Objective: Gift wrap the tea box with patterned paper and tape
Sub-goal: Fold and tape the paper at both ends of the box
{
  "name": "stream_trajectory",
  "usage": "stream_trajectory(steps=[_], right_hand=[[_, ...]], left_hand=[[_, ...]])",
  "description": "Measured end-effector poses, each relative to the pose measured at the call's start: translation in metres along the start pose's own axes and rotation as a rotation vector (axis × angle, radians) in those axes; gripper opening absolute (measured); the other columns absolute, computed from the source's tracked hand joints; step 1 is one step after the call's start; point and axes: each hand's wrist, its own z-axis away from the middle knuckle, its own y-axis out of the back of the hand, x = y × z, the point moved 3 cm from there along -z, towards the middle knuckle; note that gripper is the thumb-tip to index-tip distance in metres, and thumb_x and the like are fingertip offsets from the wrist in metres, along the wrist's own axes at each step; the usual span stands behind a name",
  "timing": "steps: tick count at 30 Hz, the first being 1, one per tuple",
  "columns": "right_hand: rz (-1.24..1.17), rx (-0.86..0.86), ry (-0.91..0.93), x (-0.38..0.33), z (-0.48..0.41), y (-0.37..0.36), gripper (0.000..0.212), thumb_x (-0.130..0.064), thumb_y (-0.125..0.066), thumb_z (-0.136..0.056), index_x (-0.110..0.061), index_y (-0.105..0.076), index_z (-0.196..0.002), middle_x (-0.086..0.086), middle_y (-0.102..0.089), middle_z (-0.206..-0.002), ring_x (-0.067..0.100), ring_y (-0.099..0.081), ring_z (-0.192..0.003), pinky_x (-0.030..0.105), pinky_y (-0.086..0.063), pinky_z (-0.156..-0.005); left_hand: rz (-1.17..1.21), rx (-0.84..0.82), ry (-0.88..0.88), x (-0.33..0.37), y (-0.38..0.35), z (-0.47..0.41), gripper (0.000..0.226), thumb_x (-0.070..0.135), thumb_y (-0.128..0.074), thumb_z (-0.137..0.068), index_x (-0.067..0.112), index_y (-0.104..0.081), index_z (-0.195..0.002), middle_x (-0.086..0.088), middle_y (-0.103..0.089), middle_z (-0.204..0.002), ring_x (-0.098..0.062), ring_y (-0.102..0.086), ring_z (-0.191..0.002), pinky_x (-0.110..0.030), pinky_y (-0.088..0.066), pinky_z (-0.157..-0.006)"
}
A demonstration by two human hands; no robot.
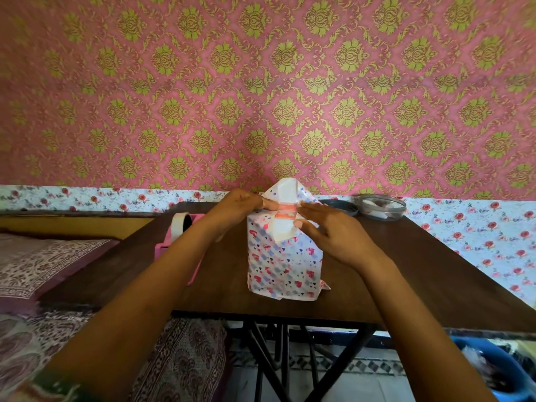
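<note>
The tea box (284, 262) stands upright on the dark wooden table (420, 280), wrapped in white paper with red hearts and blue checks. At its top end the paper is partly folded: a white flap (285, 190) sticks up at the back, another flap (282, 230) hangs down the front, and a strip of the pink box shows between them. My left hand (240, 206) holds the left top edge, thumb pressing the fold. My right hand (333, 233) lies with straight fingers against the right top edge, pushing the paper inward.
A pink tape dispenser (177, 242) with a white roll sits left of the box, partly behind my left forearm. A clear round container (381, 207) and a dark lid (339, 206) stand at the back right. A bed with printed sheets (43, 265) borders the table's left.
</note>
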Motion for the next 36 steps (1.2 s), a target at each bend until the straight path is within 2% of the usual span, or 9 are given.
stream_trajectory(steps=[8,11,14,16,18,21,24,29,36], right_hand=[[-0.042,0.018,0.001,0.000,0.001,-0.004,0.049,-0.047,-0.029,-0.098,-0.023,-0.045,-0.138,-0.005,-0.037,-0.148,0.013,-0.030,-0.138,0.026,-0.030,-0.106],[-0.084,0.044,-0.009,0.004,0.000,-0.008,0.048,-0.047,-0.033,-0.097,-0.023,-0.045,-0.138,-0.004,-0.037,-0.148,0.013,-0.031,-0.138,0.027,-0.030,-0.107],[-0.125,0.074,-0.012,0.004,0.000,-0.010,0.045,-0.041,-0.037,-0.097,-0.021,-0.046,-0.137,-0.003,-0.039,-0.147,0.014,-0.033,-0.137,0.028,-0.032,-0.106],[-0.139,0.081,-0.017,0.004,0.000,-0.010,0.046,-0.042,-0.037,-0.097,-0.021,-0.047,-0.136,-0.002,-0.040,-0.146,0.014,-0.034,-0.137,0.028,-0.032,-0.105],[-0.153,0.078,-0.021,0.004,0.001,-0.010,0.048,-0.045,-0.037,-0.097,-0.021,-0.046,-0.136,-0.002,-0.040,-0.146,0.015,-0.034,-0.137,0.029,-0.033,-0.105],[-0.181,0.088,-0.028,0.003,0.001,-0.010,0.046,-0.041,-0.039,-0.097,-0.019,-0.048,-0.136,0.000,-0.041,-0.146,0.016,-0.035,-0.136,0.031,-0.034,-0.106],[-0.194,0.106,-0.028,0.003,0.000,-0.010,0.043,-0.037,-0.041,-0.097,-0.017,-0.049,-0.135,0.002,-0.043,-0.144,0.017,-0.037,-0.135,0.032,-0.034,-0.106],[-0.199,0.105,-0.030,0.003,0.000,-0.011,0.044,-0.039,-0.041,-0.097,-0.017,-0.049,-0.134,0.002,-0.043,-0.144,0.018,-0.037,-0.135,0.031,-0.034,-0.105],[-0.216,0.104,-0.026,0.004,0.001,-0.012,0.055,-0.050,-0.035,-0.092,-0.017,-0.049,-0.135,0.002,-0.043,-0.144,0.019,-0.037,-0.135,0.035,-0.035,-0.105]], left_hand=[[0.040,0.022,0.069,0.005,0.007,0.011,0.024,0.037,-0.061,-0.071,0.021,-0.072,-0.086,0.003,-0.069,-0.100,-0.015,-0.061,-0.102,-0.029,-0.042,-0.097],[-0.065,0.219,0.062,-0.007,0.031,0.022,0.018,0.022,-0.053,-0.091,0.015,-0.070,-0.091,0.002,-0.068,-0.098,-0.013,-0.062,-0.094,-0.029,-0.049,-0.090],[-0.386,0.424,0.250,-0.031,0.065,0.041,0.020,0.018,-0.052,-0.092,0.012,-0.068,-0.082,-0.005,-0.060,-0.071,-0.018,-0.054,-0.067,-0.022,-0.041,-0.062],[-0.592,0.443,0.425,-0.045,0.085,0.052,0.027,0.021,-0.050,-0.092,0.011,-0.059,-0.068,-0.009,-0.052,-0.065,-0.021,-0.048,-0.061,-0.025,-0.035,-0.057],[-0.671,0.451,0.576,-0.057,0.102,0.060,0.024,0.025,-0.051,-0.091,0.006,-0.060,-0.079,-0.014,-0.058,-0.080,-0.023,-0.051,-0.070,-0.028,-0.038,-0.063],[-0.582,0.479,0.723,-0.070,0.114,0.072,0.040,0.031,-0.055,-0.090,-0.001,-0.057,-0.114,-0.020,-0.059,-0.116,-0.031,-0.057,-0.098,-0.036,-0.045,-0.079],[-0.393,0.481,0.781,-0.077,0.112,0.078,0.042,0.028,-0.054,-0.092,-0.003,-0.052,-0.121,-0.020,-0.055,-0.122,-0.035,-0.054,-0.110,-0.042,-0.045,-0.087],[-0.008,0.456,0.841,-0.079,0.101,0.077,0.023,0.025,-0.051,-0.094,0.006,-0.047,-0.108,-0.017,-0.049,-0.127,-0.033,-0.051,-0.109,-0.033,-0.054,-0.044],[0.071,0.460,0.863,-0.079,0.099,0.072,0.038,0.025,-0.050,-0.095,0.006,-0.044,-0.128,-0.011,-0.044,-0.117,-0.034,-0.045,-0.118,-0.038,-0.051,-0.039]])
